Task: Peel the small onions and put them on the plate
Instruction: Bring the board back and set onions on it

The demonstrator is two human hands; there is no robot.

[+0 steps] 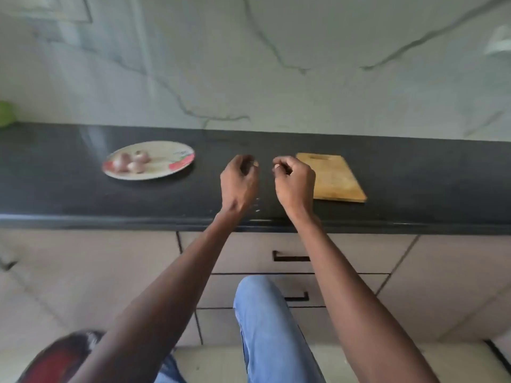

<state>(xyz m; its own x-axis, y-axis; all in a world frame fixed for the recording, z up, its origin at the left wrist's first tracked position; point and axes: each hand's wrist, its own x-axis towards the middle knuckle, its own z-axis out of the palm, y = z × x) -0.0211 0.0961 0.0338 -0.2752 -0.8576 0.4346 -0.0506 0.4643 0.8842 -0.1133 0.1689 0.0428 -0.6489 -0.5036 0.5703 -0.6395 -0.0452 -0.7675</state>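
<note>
Onions [130, 163]: three small bulbs lie clustered on the left part of the plate [166, 172], touching or nearly touching one another. Their skins read pinkish-purple with a pale sheen; the view is too blurred to tell whether any of them are peeled. The plate is pale, oval in this view, with red and green print along its right rim, and it sits on the dark desk [83, 194] to the left of your hands.

Your left hand [240, 183] is raised over the desk with its fingers curled inward; whether it holds anything cannot be told. Your right hand [294, 183] is just beside it, also curled, with a small pale item showing at the fingertips that cannot be identified. The two hands are close but not touching.

A wooden cutting board [336, 181] lies flat on the desk just right of your right hand. Small pale flecks [257, 205] lie on the desk between your wrists.
</note>
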